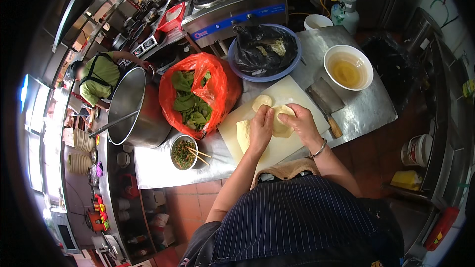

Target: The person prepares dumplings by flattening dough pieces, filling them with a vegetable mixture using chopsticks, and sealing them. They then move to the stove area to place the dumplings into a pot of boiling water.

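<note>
Both my hands hold one flattened round of dough (282,128) above a white cutting board (237,113). My left hand (261,128) pinches its left edge between thumb and fingers. At its right edge, my right hand (302,122) grips it with the thumb on top. A smaller dough piece (262,102) lies on the board just beyond my left hand. Another, larger lump of dough (243,133) rests left of that hand, partly hidden by it. Beside the board's right edge lies a cleaver (326,96) with a wooden handle. A bowl of chopped filling (184,152) with chopsticks stands to the left.
A red plastic bag (226,81) of leafy greens and a large steel pot (152,118) stand left. Behind the board sits a blue basin (237,70) lined with black plastic. A white bowl (367,78) of yellowish liquid is at right. A person (98,78) works beyond the pot.
</note>
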A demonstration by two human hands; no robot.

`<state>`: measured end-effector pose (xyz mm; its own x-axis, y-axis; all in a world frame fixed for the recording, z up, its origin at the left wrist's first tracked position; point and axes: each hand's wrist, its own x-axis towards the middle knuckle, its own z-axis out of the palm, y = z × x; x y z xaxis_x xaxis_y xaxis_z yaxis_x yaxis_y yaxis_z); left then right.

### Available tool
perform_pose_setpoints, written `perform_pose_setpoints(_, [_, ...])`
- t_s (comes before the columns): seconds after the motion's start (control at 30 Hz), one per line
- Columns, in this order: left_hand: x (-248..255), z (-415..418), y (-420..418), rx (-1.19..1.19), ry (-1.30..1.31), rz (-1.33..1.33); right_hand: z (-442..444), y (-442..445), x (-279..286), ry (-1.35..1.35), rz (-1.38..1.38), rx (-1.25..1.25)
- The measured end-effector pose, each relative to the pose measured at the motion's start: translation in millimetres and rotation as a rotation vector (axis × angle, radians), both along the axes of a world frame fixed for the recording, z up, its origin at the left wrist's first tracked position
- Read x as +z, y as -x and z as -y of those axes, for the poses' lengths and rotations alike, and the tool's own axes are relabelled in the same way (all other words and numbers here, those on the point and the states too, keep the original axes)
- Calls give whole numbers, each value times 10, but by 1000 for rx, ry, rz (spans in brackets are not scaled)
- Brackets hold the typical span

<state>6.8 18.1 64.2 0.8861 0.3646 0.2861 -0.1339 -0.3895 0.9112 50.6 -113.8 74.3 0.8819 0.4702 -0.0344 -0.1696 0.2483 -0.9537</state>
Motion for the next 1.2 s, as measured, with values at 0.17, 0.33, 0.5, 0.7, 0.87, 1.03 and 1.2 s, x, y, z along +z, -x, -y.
perform_pose_setpoints(0.17, [126,-13,-8,-13,167,-172,-6,12,-71,54,21,-50])
perform_pose_setpoints(0.33, [130,-1,51,-67,311,-210,7,3,-48,20,63,-92])
perform_pose_setpoints(0.5, [-76,44,-45,-71,-74,-190,105,-81,-408,271,119,-82])
perform_pose_setpoints(0.7, [-905,83,-244,-59,-14,-430,326,-218,-1079,721,203,-119])
perform_pose_setpoints(0.87, [-1218,-3,-152,82,-139,-349,314,-225,-1032,1104,705,-281])
perform_pose_setpoints(1.03, [-1159,51,66,127,-38,-310,-144,-455,-1013,1039,1081,-223])
perform_pose_setpoints(1.2, [-1346,-10,137,147,78,-271,-436,-561,-1352,1177,977,17])
